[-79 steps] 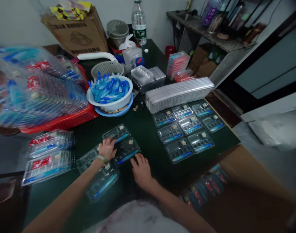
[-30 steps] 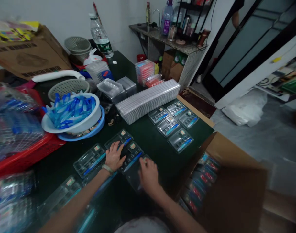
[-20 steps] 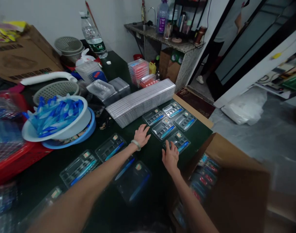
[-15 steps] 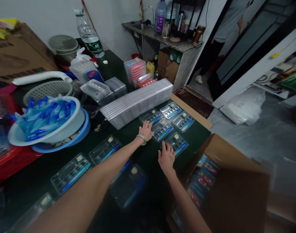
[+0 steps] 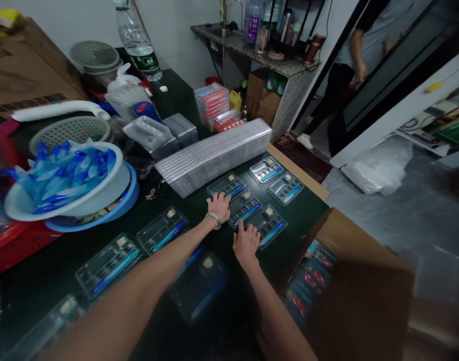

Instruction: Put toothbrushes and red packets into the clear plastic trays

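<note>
My left hand point(image 5: 218, 207), with a pale bangle at the wrist, lies spread at the near edges of two clear plastic trays point(image 5: 222, 184). My right hand point(image 5: 247, 244) is low over the table, its bent fingers apart, touching the near edge of another clear tray point(image 5: 267, 228) and close to the middle tray's blue pen-like piece point(image 5: 248, 214). Each of these trays holds one such blue piece and a small pale card. Two similar trays point(image 5: 266, 170) lie farther back. More filled trays point(image 5: 109, 265) lie to the left, some partly behind my left forearm.
A long stack of nested clear trays point(image 5: 214, 155) stands behind my hands. At left, a white basin point(image 5: 15, 200) holds many blue pieces above a blue basin point(image 5: 133, 193). An open cardboard box point(image 5: 368, 245) with packed goods stands at right. A person point(image 5: 359, 60) is by the doorway.
Both hands have moved left and slightly nearer, and the three trays by them have shifted the same way. The two far trays stay about in place. The person in the doorway has shifted.
</note>
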Motion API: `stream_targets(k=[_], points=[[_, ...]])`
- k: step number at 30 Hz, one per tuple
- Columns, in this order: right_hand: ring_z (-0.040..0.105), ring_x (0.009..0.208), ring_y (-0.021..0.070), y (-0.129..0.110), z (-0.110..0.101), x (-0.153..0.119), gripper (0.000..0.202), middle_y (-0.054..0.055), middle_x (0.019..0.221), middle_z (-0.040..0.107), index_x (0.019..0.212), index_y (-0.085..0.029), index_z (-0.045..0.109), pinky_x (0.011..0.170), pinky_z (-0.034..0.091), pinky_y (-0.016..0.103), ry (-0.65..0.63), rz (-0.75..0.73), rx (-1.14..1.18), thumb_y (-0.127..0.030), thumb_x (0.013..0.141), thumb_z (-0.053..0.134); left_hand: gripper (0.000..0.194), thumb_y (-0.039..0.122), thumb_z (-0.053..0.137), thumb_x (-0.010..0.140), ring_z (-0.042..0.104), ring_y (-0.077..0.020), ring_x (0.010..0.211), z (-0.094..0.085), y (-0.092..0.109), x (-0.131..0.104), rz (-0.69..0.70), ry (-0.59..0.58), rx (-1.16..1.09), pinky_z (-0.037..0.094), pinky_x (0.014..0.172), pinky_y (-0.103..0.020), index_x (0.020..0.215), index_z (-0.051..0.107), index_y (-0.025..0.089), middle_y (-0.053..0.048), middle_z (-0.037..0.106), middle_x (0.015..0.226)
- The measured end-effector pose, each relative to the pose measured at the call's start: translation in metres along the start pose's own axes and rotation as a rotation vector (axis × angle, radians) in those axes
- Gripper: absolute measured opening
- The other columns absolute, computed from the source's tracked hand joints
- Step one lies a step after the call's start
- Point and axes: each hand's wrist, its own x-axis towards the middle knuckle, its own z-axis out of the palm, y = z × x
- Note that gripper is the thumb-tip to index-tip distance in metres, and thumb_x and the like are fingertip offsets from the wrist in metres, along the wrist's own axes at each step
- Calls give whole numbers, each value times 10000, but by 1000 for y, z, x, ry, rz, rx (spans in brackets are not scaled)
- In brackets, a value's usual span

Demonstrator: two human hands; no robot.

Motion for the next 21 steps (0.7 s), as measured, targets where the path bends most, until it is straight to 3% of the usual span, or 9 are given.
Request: stream_targets(k=[8, 12, 17, 21], points=[[498, 958, 270, -57, 15, -61, 506, 119, 1039, 557, 1327, -215, 464, 823, 341, 390, -93, -155, 83, -303, 833, 533, 504, 209, 536, 705, 376, -345, 1128, -3, -62, -72, -100, -44, 105, 314, 874, -548, 1209, 528, 204, -140, 465, 1273], [511, 960, 267, -74, 18, -84, 507, 122, 1041, 571, 1333, -214, 456, 837, 358, 400, -123, -222, 109, -291, 836, 524, 465, 203, 511, 728, 387, -338, 1121, -3, -79, -94, -96, -43, 98, 331, 859, -546, 1191, 543, 199, -131, 489, 1262], [539, 942, 275, -73, 8, -96, 547, 120, 1036, 596, 1334, -218, 459, 832, 383, 410, -173, -270, 107, -267, 799, 559, 429, 216, 497, 758, 392, -340, 1152, -1, -85, -104, -99, -28, 62, 347, 862, -537, 1183, 560, 196, -134, 480, 1290], [528, 974, 273, -46, -21, -59, 512, 127, 1080, 573, 1345, -224, 443, 832, 387, 406, -53, -267, 86, -331, 850, 513, 453, 261, 508, 783, 365, -333, 1225, -5, -84, -110, -141, 45, 24, 370, 883, -514, 1229, 545, 190, -149, 419, 1365]])
